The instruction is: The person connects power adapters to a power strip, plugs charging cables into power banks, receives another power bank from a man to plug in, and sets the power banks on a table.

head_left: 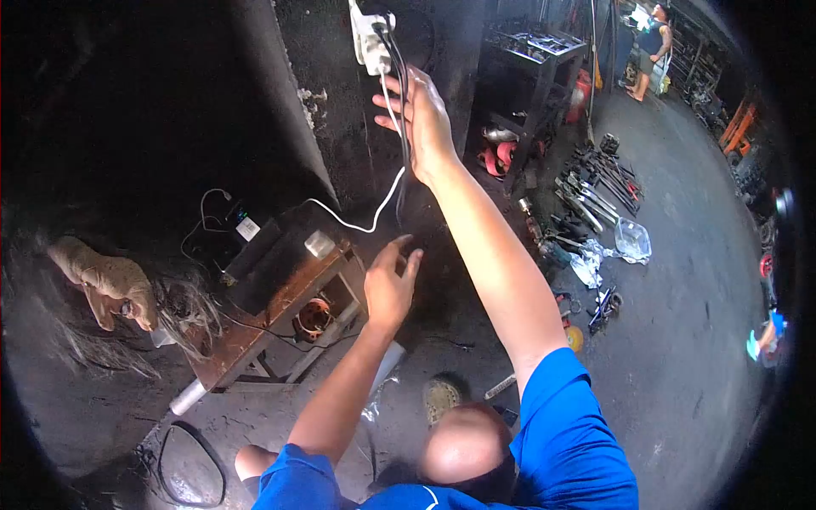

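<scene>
My right hand (427, 127) is raised beside a white multi-socket power strip (372, 42) on the dark wall. Its fingers are spread behind the hanging cables and appear not to be closed on them. A white cable (393, 106) and black cables (403, 102) drop from the plugs past these fingers; whether they touch cannot be made out. Lower down, my left hand (390, 287) hangs in the air with thumb and fingers apart, holding nothing. Near it, a small white block-like object (320, 245) sits on the end of a wooden bench (255, 327).
On the bench lies a dark box (252, 248) with wires. An orange round part (314, 314) is beneath. Tools (599, 191) and a clear plastic tub (632, 240) lie on the floor at right, below a metal stand (540, 51). Another person (653, 47) stands far back.
</scene>
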`<state>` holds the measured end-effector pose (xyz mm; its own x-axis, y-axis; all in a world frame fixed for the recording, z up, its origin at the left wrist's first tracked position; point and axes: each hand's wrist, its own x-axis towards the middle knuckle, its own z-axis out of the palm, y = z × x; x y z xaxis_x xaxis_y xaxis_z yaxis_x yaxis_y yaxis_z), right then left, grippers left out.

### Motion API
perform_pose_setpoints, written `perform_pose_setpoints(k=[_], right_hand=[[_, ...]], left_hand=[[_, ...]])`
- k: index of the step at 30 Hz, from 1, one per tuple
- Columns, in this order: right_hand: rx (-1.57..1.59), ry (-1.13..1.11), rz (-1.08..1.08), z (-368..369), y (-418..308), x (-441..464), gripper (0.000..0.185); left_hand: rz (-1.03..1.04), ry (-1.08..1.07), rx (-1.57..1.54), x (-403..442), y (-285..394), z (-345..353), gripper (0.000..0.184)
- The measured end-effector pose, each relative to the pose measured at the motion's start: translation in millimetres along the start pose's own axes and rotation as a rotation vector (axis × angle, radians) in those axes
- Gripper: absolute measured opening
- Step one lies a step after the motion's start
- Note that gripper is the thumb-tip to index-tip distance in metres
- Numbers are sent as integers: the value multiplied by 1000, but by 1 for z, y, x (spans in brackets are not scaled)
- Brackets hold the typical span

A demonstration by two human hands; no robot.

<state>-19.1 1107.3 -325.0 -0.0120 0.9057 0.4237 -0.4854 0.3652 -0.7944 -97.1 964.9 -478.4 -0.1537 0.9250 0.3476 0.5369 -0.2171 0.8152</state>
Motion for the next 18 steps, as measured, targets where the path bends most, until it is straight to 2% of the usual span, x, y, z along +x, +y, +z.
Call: perform_pose_setpoints(k=[1,3,6,7,8,9,10,11,13,14,16,17,18], right_hand=[[-3,1,3,-5,2,-4,59],[-156,-15,27,-16,4,-18,57],[-155,-43,37,-50,24,-54,46],[-171,-98,-112,-79,60,-60,39],[-476,-52,-203,-93,81,-69,27],[-674,-96,-146,-119,120,-78,38],[-1074,-173,-305,-129,128,-85,55],[-1153,-237,-245,-137,139,-87,59],[-1280,-332,-143,-129,133,-89,54],[-1269,-329,-131,-126,136,-90,54],[-1134,-371,-116,-138,160,-88,37],[-1133,-370,-110,-144,173,-79,37],[-1037,-322,-15,-155,193,-72,26]], left_hand=[[-3,-2,-2,2,0,4,32],[0,131,-53,6,-1,8,26],[2,184,-6,5,-4,3,22],[20,243,18,5,-12,1,22],[36,256,67,3,-19,-3,22],[33,283,63,-5,-18,-12,22],[-40,214,-10,-14,-13,-23,23],[-106,140,-79,-22,-13,-32,23],[-46,154,22,-47,-28,-41,22],[-53,146,34,-61,-36,-44,22],[-133,95,-34,-92,-43,-51,19],[-137,91,-33,-107,-51,-52,19],[-198,54,-12,-123,-59,-54,18]])
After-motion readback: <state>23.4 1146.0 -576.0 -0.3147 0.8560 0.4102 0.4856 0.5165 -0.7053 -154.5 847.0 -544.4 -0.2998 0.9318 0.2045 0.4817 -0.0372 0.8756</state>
